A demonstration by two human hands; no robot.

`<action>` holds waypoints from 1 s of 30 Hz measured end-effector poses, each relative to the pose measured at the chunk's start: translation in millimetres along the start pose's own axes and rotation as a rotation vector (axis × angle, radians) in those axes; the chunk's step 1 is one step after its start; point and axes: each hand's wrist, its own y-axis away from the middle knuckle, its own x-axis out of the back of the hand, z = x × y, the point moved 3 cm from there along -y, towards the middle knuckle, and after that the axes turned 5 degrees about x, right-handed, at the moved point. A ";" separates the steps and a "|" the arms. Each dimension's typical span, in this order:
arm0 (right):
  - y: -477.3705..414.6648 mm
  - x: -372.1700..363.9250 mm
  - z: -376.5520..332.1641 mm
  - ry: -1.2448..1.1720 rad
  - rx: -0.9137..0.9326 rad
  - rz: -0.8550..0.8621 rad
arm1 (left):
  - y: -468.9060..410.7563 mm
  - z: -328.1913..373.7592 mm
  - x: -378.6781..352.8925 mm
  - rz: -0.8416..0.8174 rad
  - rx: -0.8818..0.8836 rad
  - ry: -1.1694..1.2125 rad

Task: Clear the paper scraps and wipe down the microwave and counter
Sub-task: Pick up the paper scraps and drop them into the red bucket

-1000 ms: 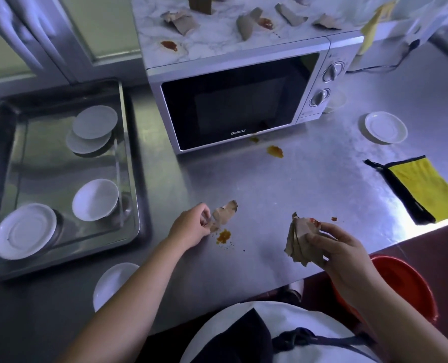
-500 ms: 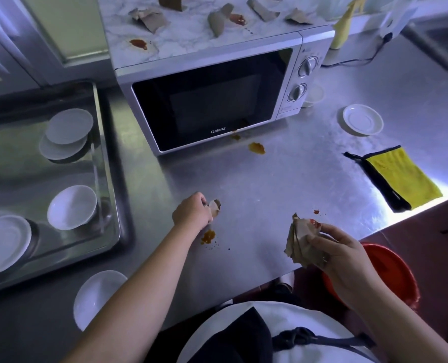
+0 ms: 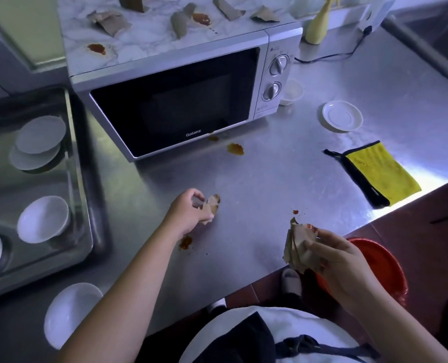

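Observation:
My left hand [image 3: 188,212] pinches a brown paper scrap [image 3: 212,205] just above the steel counter [image 3: 270,184]. My right hand [image 3: 343,265] grips a bunch of crumpled brown scraps [image 3: 297,244] near the counter's front edge, above a red bucket [image 3: 374,263]. The silver microwave [image 3: 181,106] stands at the back; several brown scraps [image 3: 113,20] and red-brown sauce stains [image 3: 96,48] lie on its marbled top. Orange stains [image 3: 235,149] mark the counter in front of its door, and another stain [image 3: 185,242] lies by my left wrist. A yellow cloth [image 3: 377,171] lies at the right.
A steel tray [image 3: 84,179] at the left holds several white dishes. A white dish [image 3: 71,310] sits near the front left edge, a saucer [image 3: 342,116] and a small cup [image 3: 293,91] right of the microwave. A yellow bottle [image 3: 318,24] and a cable [image 3: 330,55] are behind.
My left hand has lifted the scrap off the counter, uncovering the stain beneath it. My right hand keeps its bunch of scraps in about the same place.

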 end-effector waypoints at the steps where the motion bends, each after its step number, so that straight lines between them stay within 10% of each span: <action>1: -3.7 1.4 -2.2 0.005 -0.010 -0.032 | 8.4 12.6 -7.8 -0.045 -0.032 0.055; 20: -84.2 130.3 -78.7 -0.190 -0.034 -0.454 | 91.6 214.8 -204.6 -0.411 -0.291 0.027; 30: -107.5 253.4 -85.2 -0.349 -0.021 -0.161 | 97.6 273.1 -316.0 -0.666 -0.197 0.156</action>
